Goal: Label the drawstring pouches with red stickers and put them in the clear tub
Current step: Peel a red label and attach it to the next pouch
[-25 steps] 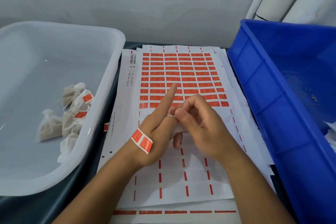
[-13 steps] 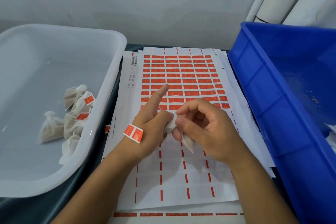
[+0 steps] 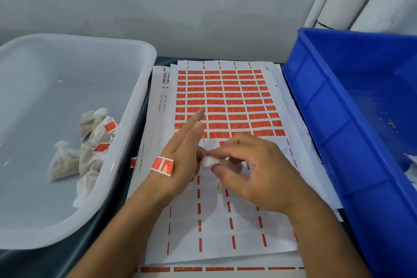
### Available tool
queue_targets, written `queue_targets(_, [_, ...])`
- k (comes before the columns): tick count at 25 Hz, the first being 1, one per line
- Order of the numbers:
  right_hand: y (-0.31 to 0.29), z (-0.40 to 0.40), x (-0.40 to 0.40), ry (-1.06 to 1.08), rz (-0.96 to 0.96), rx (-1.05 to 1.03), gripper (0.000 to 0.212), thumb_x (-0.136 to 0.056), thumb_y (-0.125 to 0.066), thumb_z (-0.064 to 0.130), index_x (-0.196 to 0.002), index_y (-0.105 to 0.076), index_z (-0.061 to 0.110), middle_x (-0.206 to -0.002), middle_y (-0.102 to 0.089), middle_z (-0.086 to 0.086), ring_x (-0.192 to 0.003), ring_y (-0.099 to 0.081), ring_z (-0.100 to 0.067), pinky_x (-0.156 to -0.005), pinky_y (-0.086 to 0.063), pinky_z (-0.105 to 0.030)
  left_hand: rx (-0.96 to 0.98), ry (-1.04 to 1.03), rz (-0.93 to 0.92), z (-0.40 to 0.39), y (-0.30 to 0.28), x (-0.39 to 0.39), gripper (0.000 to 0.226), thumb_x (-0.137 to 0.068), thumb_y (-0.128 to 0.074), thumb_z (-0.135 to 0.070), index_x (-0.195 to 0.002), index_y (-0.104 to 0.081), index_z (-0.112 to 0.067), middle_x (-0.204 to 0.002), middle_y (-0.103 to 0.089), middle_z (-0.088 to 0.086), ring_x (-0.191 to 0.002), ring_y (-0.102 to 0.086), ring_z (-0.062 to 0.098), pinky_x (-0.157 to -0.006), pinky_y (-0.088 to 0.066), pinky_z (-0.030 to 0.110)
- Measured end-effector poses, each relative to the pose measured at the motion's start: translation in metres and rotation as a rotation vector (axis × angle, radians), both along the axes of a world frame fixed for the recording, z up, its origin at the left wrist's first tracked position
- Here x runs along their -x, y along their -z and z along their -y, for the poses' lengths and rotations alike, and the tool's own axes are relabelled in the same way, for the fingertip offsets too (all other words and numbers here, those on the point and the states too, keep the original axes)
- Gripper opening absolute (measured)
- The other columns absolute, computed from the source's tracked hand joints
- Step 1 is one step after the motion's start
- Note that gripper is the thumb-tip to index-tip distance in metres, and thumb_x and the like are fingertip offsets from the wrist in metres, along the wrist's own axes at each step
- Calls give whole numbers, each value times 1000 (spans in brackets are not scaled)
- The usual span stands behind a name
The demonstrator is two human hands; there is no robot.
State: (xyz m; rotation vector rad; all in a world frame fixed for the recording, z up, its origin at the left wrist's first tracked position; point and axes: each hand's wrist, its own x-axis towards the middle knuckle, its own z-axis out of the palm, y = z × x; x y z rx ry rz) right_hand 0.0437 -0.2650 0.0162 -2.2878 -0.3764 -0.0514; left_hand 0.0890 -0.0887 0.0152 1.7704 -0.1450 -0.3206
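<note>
White mesh fabric, soft and easily crumpled, is what the pouch in hand is made of, and that softness is the chief hazard: if a sticker is pressed onto bunched cloth, it may be laid crooked or folded onto itself. The red stickers parked on the back of the left hand could also be brushed off or stuck to each other when the wrist is turned, and the thin drawstring seen between the two hands might be snagged on a finger. The pouch is pinched at its gathered neck by the thumb and fingertips of the right hand, whose fingers are curled over it; its lower end hangs out beneath that hand, above the sticker sheet. The left hand is held beside it with the fingers straight and together, the thumb side touching the pouch; whether the cloth is actually gripped there cannot be told. Pouches already labelled lie in the clear tub to the left on the desk, well apart from the one being handled, while a blue crate stands at the right.
</note>
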Motion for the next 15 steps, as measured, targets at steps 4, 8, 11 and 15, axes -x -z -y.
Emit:
queue_targets(4, [4,0,-2,42,27,44,25,-88,-71,39,-113,-67,41,-108,-58,31,-111,-53,6,-85,-38,5,-14,60,52,3,-3,3,55,-89,-28,-64,-144,-28,-59,-132,-55,31,-94,-65,9,-78,-55,21])
queue_targets(8, [4,1,-5,60,39,38,18,-91,-69,45,-109,-65,42,-106,-58,32,-110,-54,6,-82,-40,4,30,92,89,-1,-2,5,49,-105,-36,-44,-152,-26,-52,-142,-47,31,-125,-37,42,-99,-31,27])
queue_targets(11, [1,0,-5,106,67,-19,14,-91,-70,46,-104,-67,41,-102,-60,28,-106,-57,2,-79,-46,-1,52,123,164,-2,-3,5,56,-100,-45,-27,-149,-32,-50,-133,-47,37,-120,-45,49,-98,-42,43])
queue_targets(15, [-3,-2,-4,170,166,-216,2,-91,-67,34,-90,-68,33,-88,-64,20,-92,-63,-11,-73,-54,-15,160,243,226,-4,-7,6,68,-97,-48,-16,-155,-24,-41,-81,-68,-3,-56,-62,11,-55,-45,10])
